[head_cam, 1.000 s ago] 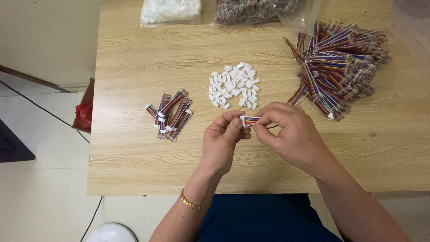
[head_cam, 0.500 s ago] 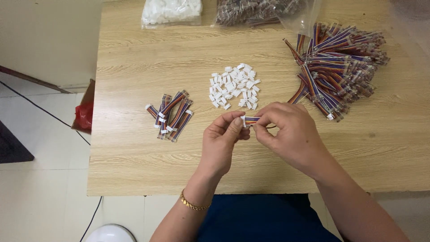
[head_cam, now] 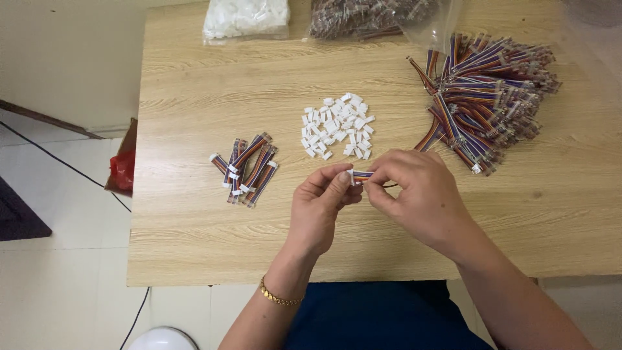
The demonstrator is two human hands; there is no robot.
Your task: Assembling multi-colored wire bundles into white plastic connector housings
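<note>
The left hand [head_cam: 321, 206] and the right hand [head_cam: 414, 194] meet above the near middle of the pale wood-grain worktop [head_cam: 194, 259], fingertips pinched from both sides on one short rainbow-striped ribbon cable with a small white plastic connector [head_cam: 358, 175] at its left end (the rest of the cable is hidden under the right fingers). Just beyond them lies a loose pile of small white plastic connector housings [head_cam: 337, 125]. Towards the left edge sits a small heap of short striped cables with white ends [head_cam: 246, 168]. Near the far right corner lies a large heap of bare-ended striped ribbon cables [head_cam: 486, 91].
</note>
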